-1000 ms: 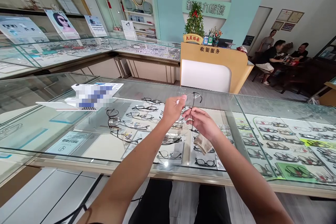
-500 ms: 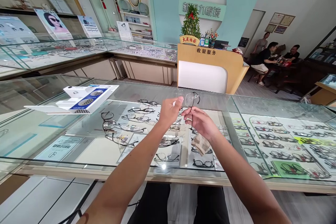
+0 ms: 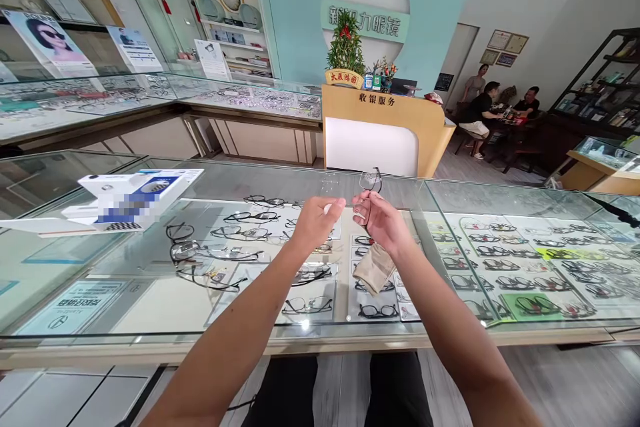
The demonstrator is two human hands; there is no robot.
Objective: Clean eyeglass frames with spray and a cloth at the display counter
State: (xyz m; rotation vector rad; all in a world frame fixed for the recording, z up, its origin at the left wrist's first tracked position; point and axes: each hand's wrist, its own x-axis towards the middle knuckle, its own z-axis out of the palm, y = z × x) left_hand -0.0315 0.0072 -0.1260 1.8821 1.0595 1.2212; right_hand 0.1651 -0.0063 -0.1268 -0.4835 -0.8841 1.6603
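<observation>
My right hand holds a pair of thin dark-framed glasses above the glass counter, one lens raised over the fingertips. Close by on the left, my left hand is closed, its thumb and fingers pressed round a small white thing that I cannot make out clearly. A beige cloth hangs or lies just below my right wrist. More glasses rest on the left part of the counter.
The glass-topped counter shows rows of glasses inside. An open white and blue box stands at the left. Beyond are a wooden cashier desk with a plant, and several people sitting or standing at the far right.
The view has turned slightly right. The glasses have tilted and sit lower in my right hand, which has turned a little. My left hand stays closed.
</observation>
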